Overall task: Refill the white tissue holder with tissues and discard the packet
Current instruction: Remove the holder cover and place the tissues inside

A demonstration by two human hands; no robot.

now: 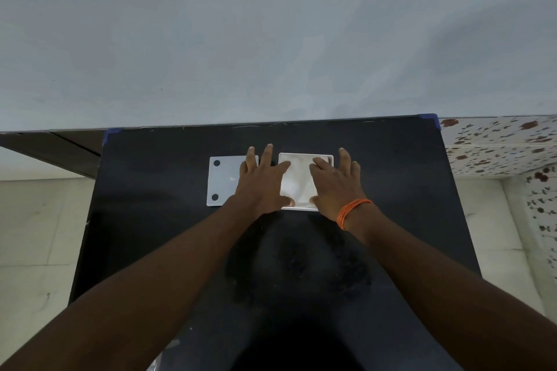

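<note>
The white tissue holder [305, 155] lies open on the black table [150, 235], with white tissues [298, 181] filling it. My left hand [260, 181] rests flat with fingers spread; its thumb and index finger touch the holder's left side. My right hand [336, 181], with orange threads on the wrist, lies flat over the holder's right side, fingers on the tissues. To the left lies the holder's flat white lid [223, 181] with two dark round pads, partly under my left hand. No tissue packet shows.
A pale grey wall [271, 39] rises right behind the table's far edge. Blue tape marks the table's far corners [431, 117]. Flower-patterned tiles [497, 144] stand to the right and light floor tiles [36, 235] lie to the left.
</note>
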